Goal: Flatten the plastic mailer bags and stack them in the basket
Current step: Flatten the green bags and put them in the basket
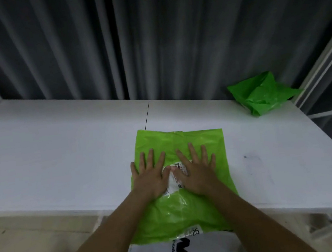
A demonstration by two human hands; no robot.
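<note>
Head view shows both hands laid flat on a green mailer bag [179, 145] spread on the white worktop [60, 155]. The left hand [149, 177] and the right hand [195, 171] lie side by side, palms down, fingers straight and spread, thumbs nearly meeting over a white shipping label [173, 184] at the bag's middle. Neither grip holds anything; both simply press on the plastic.

The bag's long axis runs away from the person, from the near edge of the worktop, which it overhangs, toward the curtain [149, 33]. The hands sit about midway along it, so wrinkled plastic lies on both sides of them: a smoother stretch beyond the fingertips and a more creased, glossy stretch under the wrists. Judging by this, the smoothing stroke would run along that axis, outward from the label.

A second green bag [261, 95], crumpled, lies well apart at the far right corner of the worktop, nearer the right hand. No basket can be seen here, so which way the stacking move goes cannot be told.
</note>
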